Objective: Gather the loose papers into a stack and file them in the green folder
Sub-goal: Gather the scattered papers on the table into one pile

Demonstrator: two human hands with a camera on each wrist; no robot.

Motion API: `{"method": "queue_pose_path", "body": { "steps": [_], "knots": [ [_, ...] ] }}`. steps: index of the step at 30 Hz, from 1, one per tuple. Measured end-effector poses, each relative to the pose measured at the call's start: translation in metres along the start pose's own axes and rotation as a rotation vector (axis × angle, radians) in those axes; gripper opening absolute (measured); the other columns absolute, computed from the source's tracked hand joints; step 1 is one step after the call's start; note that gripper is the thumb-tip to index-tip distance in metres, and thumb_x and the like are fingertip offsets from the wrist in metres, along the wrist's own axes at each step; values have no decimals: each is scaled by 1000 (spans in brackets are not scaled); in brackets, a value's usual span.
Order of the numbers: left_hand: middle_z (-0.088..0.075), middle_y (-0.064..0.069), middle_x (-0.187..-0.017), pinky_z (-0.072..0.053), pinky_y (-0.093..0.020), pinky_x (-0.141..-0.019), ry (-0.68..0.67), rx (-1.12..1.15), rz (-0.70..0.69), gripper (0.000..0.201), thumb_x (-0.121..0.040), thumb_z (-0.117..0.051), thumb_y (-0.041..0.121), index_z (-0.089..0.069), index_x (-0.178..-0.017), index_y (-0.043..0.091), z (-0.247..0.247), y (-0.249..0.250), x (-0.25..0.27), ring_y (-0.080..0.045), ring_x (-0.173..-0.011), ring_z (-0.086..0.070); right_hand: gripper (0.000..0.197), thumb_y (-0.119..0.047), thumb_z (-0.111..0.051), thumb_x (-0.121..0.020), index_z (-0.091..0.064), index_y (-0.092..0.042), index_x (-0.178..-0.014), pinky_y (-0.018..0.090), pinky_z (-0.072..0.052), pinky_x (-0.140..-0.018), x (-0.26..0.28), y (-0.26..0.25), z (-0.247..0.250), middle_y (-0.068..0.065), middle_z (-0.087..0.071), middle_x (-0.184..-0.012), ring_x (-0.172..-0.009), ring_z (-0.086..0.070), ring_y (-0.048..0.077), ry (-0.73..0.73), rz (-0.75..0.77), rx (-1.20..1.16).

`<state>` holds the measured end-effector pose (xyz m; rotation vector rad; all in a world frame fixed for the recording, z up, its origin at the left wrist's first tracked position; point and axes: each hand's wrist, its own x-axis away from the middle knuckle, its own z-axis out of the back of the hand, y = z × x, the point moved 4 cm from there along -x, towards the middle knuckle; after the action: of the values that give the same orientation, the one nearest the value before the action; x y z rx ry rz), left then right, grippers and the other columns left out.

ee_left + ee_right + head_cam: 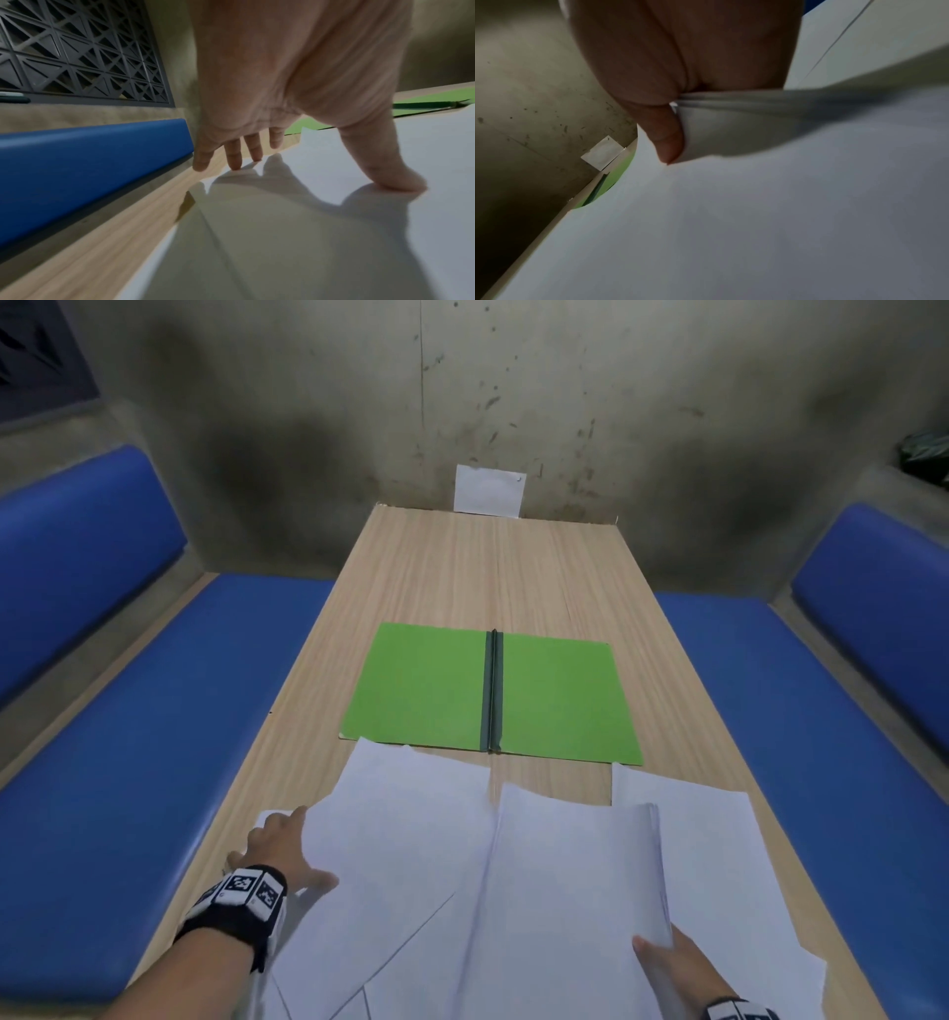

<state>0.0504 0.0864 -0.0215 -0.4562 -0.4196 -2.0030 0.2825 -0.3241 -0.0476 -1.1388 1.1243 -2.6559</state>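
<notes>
The green folder (490, 693) lies open flat in the middle of the wooden table (462, 567), its dark spine upward. Loose white papers (411, 855) are spread over the near end, overlapping each other. My left hand (280, 852) rests on the left sheets with straight spread fingers; in the left wrist view the thumb (395, 172) presses on paper (334, 233). My right hand (667, 958) pinches a bunch of sheets (580, 875) by its near right edge, thumb on top; the right wrist view shows the thumb (664, 138) over the gathered edges (744, 101). More sheets (719, 865) lie under it.
Blue padded benches (128, 762) (821, 711) run along both long sides of the table. A concrete wall closes the far end, with a small white sheet (489, 491) stuck on it. A dark lattice panel (85, 56) is on the left wall.
</notes>
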Motion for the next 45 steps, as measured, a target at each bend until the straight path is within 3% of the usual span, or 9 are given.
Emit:
{"method": "queue_pose_path", "body": {
  "steps": [7,11,15,19,27,32,37,40,45],
  "knots": [
    [-46,3,-118,-32,-36,-83,-45,-21,4,80,-50,-73,60,-39,-115,27,6,-3,6,-20,-112,-41,45,-11,-59,-90,-48,0,-133,34,-40,-101,0,4,0,20,-54,-136,-120,-54,29,10,-4,-21],
    [-46,3,-110,-38,-32,-87,-80,4,-4,56,-56,-73,55,-44,-94,26,-1,-1,11,-18,-108,-41,41,-9,-58,-90,-51,0,-130,36,-41,-100,-1,7,0,21,-56,-132,-102,-53,21,16,-24,-22],
    [-52,-5,-117,-43,-31,-88,-110,98,-40,52,-64,-75,41,-50,-103,17,-3,5,12,-23,-111,-49,41,-8,-57,-90,-50,2,-130,33,-40,-97,-1,7,-1,22,-56,-131,-104,-54,24,27,-32,-13],
    [-56,-3,-84,-34,-26,-57,-46,341,-109,29,-68,-75,17,-49,-79,13,17,5,14,-18,-75,-51,40,-10,-57,-90,-53,0,-128,34,-41,-98,0,7,-2,21,-60,-126,-103,-56,24,40,-31,-15],
    [-61,-14,-121,-40,-38,-95,158,900,-103,35,-89,-59,17,-58,-121,2,84,-31,33,-32,-112,-57,38,-9,-57,-90,-53,0,-127,33,-42,-93,-1,8,-2,22,-60,-125,-99,-55,23,40,-49,-36],
    [-61,-19,-115,-46,-36,-77,-61,1367,-17,32,-90,-54,7,-52,-122,1,52,-21,56,-30,-93,-59,39,-13,-56,-90,-53,-1,-128,34,-43,-94,2,7,-3,20,-60,-126,-109,-58,28,48,-47,-20],
    [-68,-20,-94,-49,-38,-75,-353,1204,123,21,-83,-59,-6,-60,-104,-6,-43,7,67,-31,-85,-61,40,-10,-54,-92,-50,1,-130,30,-40,-90,4,4,-2,21,-57,-130,-98,-51,20,48,-44,-31],
    [-68,-15,-106,-47,-35,-88,-305,986,93,40,-74,-67,6,-60,-113,-3,-69,22,73,-29,-97,-62,41,-6,-56,-91,-50,4,-130,31,-40,-93,3,5,-2,24,-57,-129,-97,-51,22,52,-50,-49],
    [-61,-8,-106,-44,-27,-75,-176,854,-32,62,-71,-66,2,-43,-129,3,-59,45,90,-24,-95,-56,42,-8,-56,-90,-50,2,-130,32,-42,-93,5,4,-2,22,-57,-129,-102,-54,24,53,-43,-37]
  ]
}}
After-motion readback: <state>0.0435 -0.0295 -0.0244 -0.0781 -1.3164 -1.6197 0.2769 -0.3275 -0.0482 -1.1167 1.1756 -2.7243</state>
